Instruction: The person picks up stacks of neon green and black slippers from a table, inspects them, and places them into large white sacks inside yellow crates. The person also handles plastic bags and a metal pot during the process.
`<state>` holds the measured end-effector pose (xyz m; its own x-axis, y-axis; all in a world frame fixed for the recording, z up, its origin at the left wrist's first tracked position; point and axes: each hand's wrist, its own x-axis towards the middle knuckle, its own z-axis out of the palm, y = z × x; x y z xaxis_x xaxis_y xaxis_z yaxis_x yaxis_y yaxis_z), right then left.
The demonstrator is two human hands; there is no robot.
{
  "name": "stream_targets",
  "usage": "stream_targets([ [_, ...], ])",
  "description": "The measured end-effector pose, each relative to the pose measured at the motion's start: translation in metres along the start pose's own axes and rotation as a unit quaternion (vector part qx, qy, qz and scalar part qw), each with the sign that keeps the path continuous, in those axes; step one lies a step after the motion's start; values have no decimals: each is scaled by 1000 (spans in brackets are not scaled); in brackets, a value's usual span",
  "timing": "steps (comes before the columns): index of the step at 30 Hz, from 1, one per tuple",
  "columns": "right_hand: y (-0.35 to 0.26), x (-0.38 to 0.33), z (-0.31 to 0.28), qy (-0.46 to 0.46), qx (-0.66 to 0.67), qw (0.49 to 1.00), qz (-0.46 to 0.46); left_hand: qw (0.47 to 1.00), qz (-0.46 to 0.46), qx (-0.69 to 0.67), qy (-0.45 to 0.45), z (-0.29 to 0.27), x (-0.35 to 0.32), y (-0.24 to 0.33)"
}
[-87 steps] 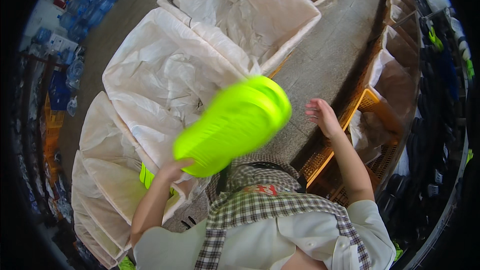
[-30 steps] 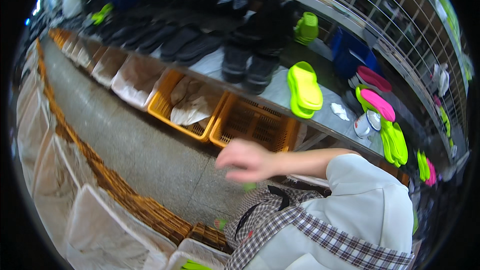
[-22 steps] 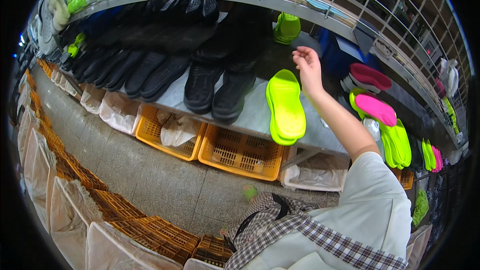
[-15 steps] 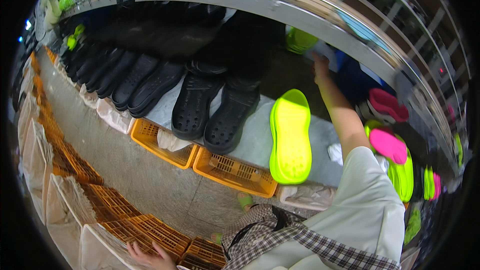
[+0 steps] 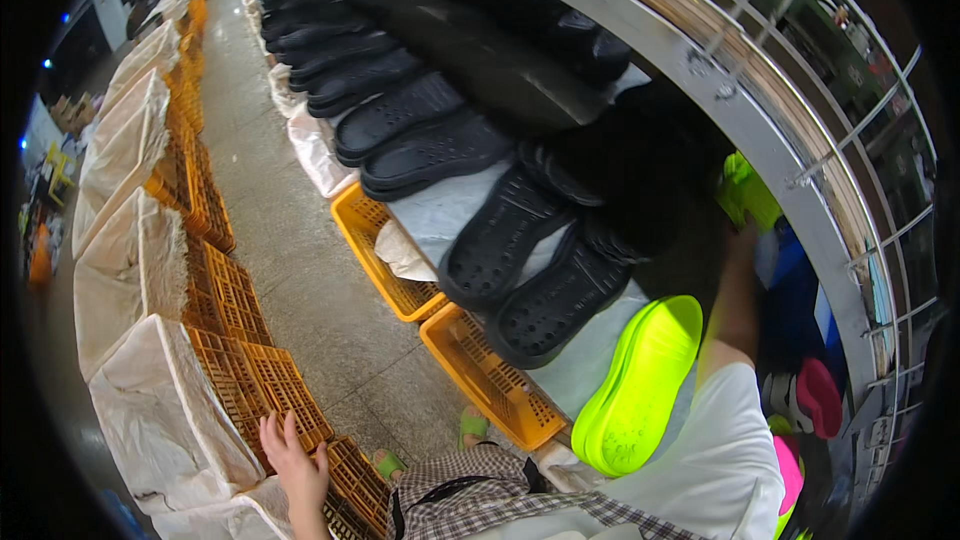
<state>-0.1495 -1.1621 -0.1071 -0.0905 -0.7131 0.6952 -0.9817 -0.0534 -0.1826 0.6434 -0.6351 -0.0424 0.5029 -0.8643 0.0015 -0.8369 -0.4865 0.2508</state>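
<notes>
My right hand is up at 2 o'clock on a neon-green clog deep on the shelf, grip hidden; left hand rests open-fingered at 7 o'clock on an orange crate, likely bracing my reach.

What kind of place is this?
Probably a footwear factory or warehouse: rows of black clogs on a long shelf, a neon green sole, orange crates and lined bins along the aisle.
</notes>
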Motion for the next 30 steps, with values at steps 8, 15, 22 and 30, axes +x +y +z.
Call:
stream_targets([
  [8, -92, -65, -179, 89, 712, 556, 420, 994, 85, -46, -45, -10, 14, -40],
  [15, -312, -182, -399, 8, 758, 431, 490, 969, 217, -103, -63, -24, 28, -62],
  [22, -469, -277, -486, -92, 746, 395, 529, 882, 379, -260, -102, -62, 19, -29],
  [30, -591, -308, -453, -304, 684, 596, 291, 524, 148, -774, -323, -118, -18, 28],
])
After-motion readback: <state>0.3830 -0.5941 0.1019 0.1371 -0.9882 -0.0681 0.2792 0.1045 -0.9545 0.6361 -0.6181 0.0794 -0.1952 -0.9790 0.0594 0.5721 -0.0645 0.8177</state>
